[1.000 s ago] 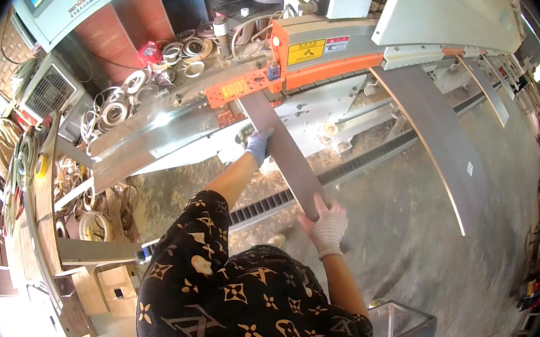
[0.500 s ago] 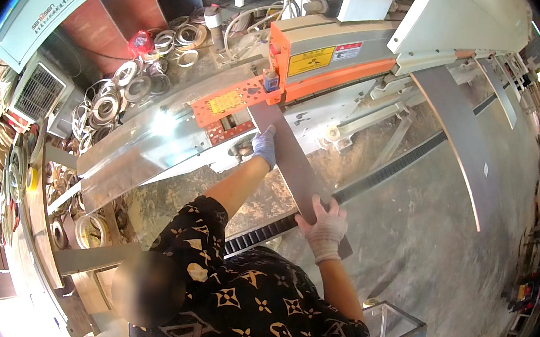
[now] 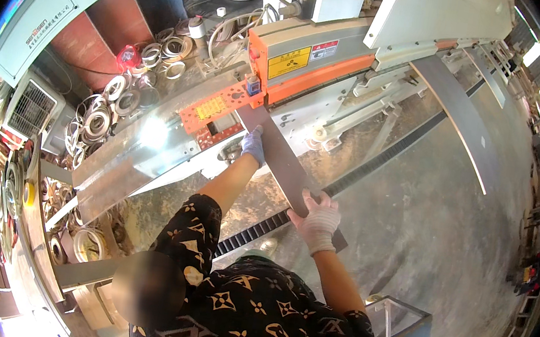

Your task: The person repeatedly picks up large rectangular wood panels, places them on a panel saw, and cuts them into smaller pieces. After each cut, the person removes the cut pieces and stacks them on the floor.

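Observation:
A long, narrow grey-brown board slants from the orange guide of a machine back toward my body. Its far end lies against the red-orange perforated plate. My left hand, in a pale blue-grey glove, grips the board's left edge near that end, fingers on the upper face. Nearer to me, my right hand, in a whitish glove, is closed on the board close to its near end. Its fingers lie on top and the thumb is at the left edge. The board's underside is hidden.
Right of the machine, a larger grey panel sticks out over the floor. A black roller track crosses beneath the board. Coils of edge banding are heaped at left, beside a shiny metal table. A metal-framed box stands at lower right.
The view has shifted, so the machine sits further left in the picture. Both hands keep hold of the board, and its far end stays by the orange guide.

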A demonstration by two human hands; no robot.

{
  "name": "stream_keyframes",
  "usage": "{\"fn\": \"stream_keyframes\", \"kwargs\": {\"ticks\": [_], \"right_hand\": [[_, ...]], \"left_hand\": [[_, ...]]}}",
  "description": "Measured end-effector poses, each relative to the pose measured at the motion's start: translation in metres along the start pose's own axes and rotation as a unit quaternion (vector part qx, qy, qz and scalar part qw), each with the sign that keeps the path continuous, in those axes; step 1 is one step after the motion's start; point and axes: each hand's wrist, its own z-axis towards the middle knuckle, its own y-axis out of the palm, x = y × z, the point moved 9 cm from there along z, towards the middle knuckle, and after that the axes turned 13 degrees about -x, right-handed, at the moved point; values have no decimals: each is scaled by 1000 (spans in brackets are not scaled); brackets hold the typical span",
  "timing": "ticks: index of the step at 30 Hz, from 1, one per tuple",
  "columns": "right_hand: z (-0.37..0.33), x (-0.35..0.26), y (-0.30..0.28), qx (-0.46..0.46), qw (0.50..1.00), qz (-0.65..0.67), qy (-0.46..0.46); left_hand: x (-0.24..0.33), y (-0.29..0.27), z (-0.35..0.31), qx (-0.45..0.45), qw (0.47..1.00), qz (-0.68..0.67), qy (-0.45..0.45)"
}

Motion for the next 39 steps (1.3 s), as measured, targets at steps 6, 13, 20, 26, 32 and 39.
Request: {"fn": "stream_keyframes", "kwargs": {"ticks": [6,13,20,26,32,39], "right_hand": [[-2,-8,-1,-2,1000,-8,-3],[4,8,1,-35,999,6,29],[35,34,-14,6,1000,13,25],[32,74,-53,64,997,-44,16],[-189,243,14,147,957,31,247],[-592,428,136,-129,766,37,629]], "left_hand": [[3,-31,40,-4,999,10,41],[-13,-19,37,-9,1000,-21,-7],[-26,2,87,13,999,28,36],[-34,69,105,56,972,216,78],[-81,125,-19,-266,946,183,-27],[-169,128,-235,-356,756,515,188]]}}
